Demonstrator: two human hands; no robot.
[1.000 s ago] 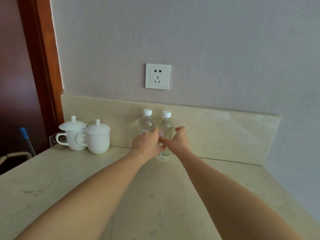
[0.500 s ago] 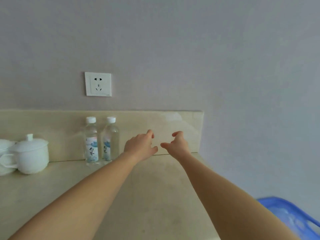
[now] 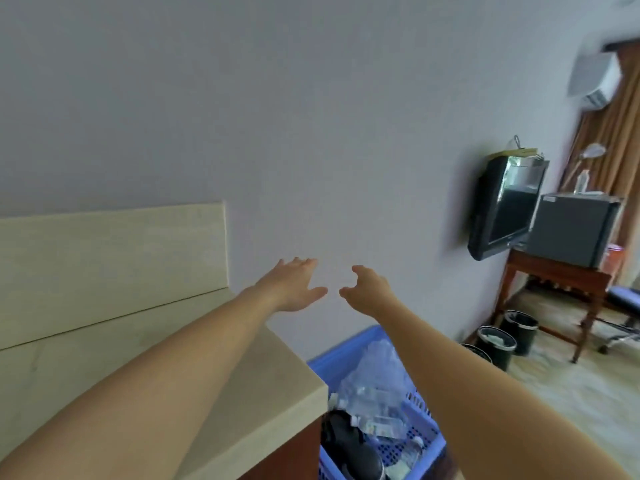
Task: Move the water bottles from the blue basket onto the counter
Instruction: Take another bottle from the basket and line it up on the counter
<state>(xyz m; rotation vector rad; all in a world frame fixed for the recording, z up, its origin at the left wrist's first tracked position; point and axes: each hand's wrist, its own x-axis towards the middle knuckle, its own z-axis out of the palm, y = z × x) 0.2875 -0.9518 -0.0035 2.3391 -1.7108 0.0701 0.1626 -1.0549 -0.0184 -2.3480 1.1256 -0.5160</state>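
The worktop fills the lower left of the frame. At centre, the left hand is spread flat and empty. Just right of it, the right hand is loosely curled, holding nothing. At bottom centre, the bottles lie in the basket beside the worktop's end.

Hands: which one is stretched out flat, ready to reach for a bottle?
The left hand: its fingers are straight and spread, palm turned inward. The right hand has its fingers loosely curled instead. Both hold nothing.
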